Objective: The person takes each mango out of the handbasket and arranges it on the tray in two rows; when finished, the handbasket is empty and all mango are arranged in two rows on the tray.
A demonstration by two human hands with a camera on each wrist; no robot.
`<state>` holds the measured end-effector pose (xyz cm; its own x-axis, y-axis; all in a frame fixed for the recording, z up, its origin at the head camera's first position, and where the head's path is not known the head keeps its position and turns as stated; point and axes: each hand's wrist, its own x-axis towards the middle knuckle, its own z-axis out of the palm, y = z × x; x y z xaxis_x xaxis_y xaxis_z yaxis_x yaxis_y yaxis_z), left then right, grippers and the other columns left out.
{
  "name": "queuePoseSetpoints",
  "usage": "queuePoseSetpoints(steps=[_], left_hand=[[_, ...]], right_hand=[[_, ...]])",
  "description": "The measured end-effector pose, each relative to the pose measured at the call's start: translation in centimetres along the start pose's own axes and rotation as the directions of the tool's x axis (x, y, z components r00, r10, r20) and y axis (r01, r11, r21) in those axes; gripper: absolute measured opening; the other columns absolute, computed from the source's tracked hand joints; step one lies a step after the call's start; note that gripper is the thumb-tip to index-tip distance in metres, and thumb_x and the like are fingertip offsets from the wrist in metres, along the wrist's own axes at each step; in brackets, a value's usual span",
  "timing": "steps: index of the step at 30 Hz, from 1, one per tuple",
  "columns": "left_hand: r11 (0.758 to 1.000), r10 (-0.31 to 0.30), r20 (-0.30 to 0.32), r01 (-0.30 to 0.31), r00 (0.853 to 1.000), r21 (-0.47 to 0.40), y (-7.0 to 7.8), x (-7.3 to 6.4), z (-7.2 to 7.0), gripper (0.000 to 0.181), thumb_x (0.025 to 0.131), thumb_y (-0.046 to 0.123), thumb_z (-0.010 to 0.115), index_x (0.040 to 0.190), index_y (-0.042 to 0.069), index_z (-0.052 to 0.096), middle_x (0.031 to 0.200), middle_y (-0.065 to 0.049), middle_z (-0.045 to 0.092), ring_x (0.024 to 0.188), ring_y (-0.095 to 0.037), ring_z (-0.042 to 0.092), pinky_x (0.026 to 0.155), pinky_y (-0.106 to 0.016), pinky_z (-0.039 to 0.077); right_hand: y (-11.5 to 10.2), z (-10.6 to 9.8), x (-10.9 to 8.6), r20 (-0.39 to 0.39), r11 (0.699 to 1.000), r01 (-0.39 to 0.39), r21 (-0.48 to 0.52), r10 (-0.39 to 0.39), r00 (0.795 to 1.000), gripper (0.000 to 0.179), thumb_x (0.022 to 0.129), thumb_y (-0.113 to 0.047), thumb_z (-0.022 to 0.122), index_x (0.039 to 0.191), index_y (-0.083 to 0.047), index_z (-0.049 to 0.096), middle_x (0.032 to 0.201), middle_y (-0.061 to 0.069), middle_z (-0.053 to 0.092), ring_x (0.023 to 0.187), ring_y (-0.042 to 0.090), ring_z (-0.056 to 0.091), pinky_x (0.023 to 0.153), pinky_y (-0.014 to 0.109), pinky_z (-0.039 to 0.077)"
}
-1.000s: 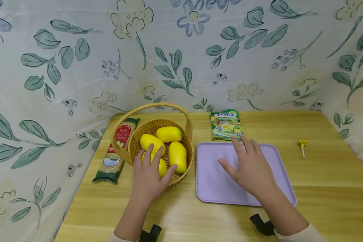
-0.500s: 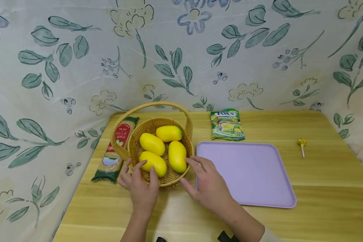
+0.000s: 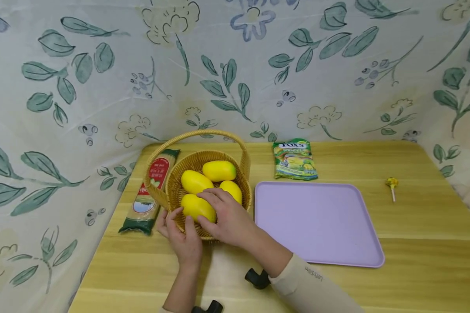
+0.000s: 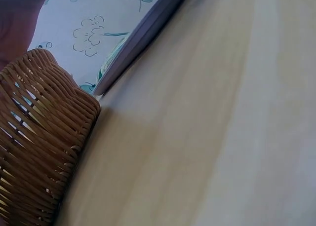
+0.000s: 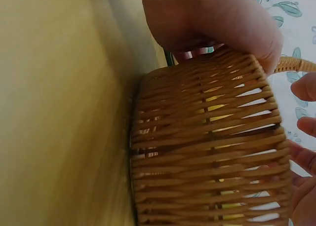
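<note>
Several yellow mangoes lie in a round wicker basket (image 3: 246, 174) with a tall arched handle. My left hand (image 3: 186, 241) holds the basket's near left rim, thumb over the edge, as the right wrist view also shows. Over the right end of the nearest mango (image 3: 196, 206) is my right hand (image 3: 231, 217), its fingers spread and slightly bent, with the thumb on the near side. That hand partly covers the right mango (image 3: 232, 190). Behind them lie a left mango (image 3: 193, 180) and a back mango (image 3: 219, 170). The basket's woven side (image 4: 44, 142) fills the left of the left wrist view.
Left of the basket is a pack of noodles (image 3: 150, 195), partly behind the handle. A lilac tray (image 3: 317, 221) lies to the right, with a green candy bag (image 3: 295, 160) behind it. Farther right is a yellow lollipop (image 3: 392, 187). A floral cloth (image 3: 235, 78) hangs behind the table.
My right hand has moved left from over the tray, across the basket's right rim, to the nearest mango. My left hand has drawn back from over the mangoes to the basket's near left rim.
</note>
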<state>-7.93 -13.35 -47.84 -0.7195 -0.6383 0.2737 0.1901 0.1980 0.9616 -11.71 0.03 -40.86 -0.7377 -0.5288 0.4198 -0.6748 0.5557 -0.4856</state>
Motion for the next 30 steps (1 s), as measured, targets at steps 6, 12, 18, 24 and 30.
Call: queuePoseSetpoints(steps=[6, 12, 18, 24, 30], left_hand=[[0.997, -0.043, 0.028, 0.044, 0.999, -0.056, -0.7, -0.1, 0.0, 0.029, 0.095, -0.003, 0.048, 0.124, -0.004, 0.056, 0.155, -0.017, 0.026, 0.148, -0.033, 0.022, 0.12, -0.055, 0.019], [0.996, -0.031, 0.043, 0.035, 0.999, -0.085, -0.9, -0.2, -0.2, 0.03, 0.096, -0.003, 0.047, 0.126, -0.003, 0.054, 0.155, -0.016, 0.025, 0.148, -0.032, 0.019, 0.12, -0.054, 0.017], [0.993, -0.05, 0.055, 0.055, 0.997, -0.1, -1.0, -0.1, -0.2, 0.031, 0.097, -0.002, 0.045, 0.127, -0.004, 0.052, 0.155, -0.015, 0.022, 0.149, -0.031, 0.016, 0.121, -0.055, 0.015], [0.993, -0.034, 0.057, 0.04, 0.998, -0.107, -1.1, -0.1, -0.2, 0.03, 0.098, -0.002, 0.044, 0.127, -0.007, 0.051, 0.153, -0.017, 0.023, 0.148, -0.032, 0.018, 0.121, -0.053, 0.015], [0.993, -0.044, 0.059, 0.05, 0.997, -0.108, -1.1, 0.0, -0.3, 0.029, 0.098, -0.001, 0.044, 0.127, -0.005, 0.052, 0.153, -0.015, 0.023, 0.148, -0.031, 0.019, 0.122, -0.052, 0.015]], right_hand=[[0.7, 1.4, 2.3, 0.097, 0.999, -0.022, 0.037, 0.018, 0.995, 0.049, 0.095, -0.029, 0.07, 0.141, -0.015, 0.057, 0.138, 0.004, 0.059, 0.127, 0.019, 0.057, 0.108, 0.034, 0.048], [1.0, 2.3, 3.6, 0.201, 0.999, -0.051, 0.004, 0.049, 0.978, 0.054, 0.094, -0.032, 0.07, 0.145, -0.019, 0.055, 0.143, 0.006, 0.057, 0.13, 0.02, 0.056, 0.107, 0.036, 0.049], [1.2, 2.9, 4.0, 0.264, 0.996, -0.05, -0.068, 0.066, 0.962, 0.06, 0.092, -0.035, 0.072, 0.148, -0.022, 0.054, 0.145, 0.006, 0.056, 0.131, 0.023, 0.056, 0.106, 0.037, 0.05], [1.2, 3.1, 4.0, 0.3, 0.992, -0.067, -0.109, 0.097, 0.949, 0.063, 0.09, -0.036, 0.074, 0.149, -0.026, 0.052, 0.145, 0.005, 0.055, 0.129, 0.026, 0.055, 0.104, 0.038, 0.051], [1.1, 3.3, 3.9, 0.328, 0.987, -0.058, -0.152, 0.106, 0.939, 0.066, 0.089, -0.039, 0.076, 0.149, -0.026, 0.051, 0.146, 0.006, 0.054, 0.131, 0.027, 0.053, 0.103, 0.039, 0.052]])
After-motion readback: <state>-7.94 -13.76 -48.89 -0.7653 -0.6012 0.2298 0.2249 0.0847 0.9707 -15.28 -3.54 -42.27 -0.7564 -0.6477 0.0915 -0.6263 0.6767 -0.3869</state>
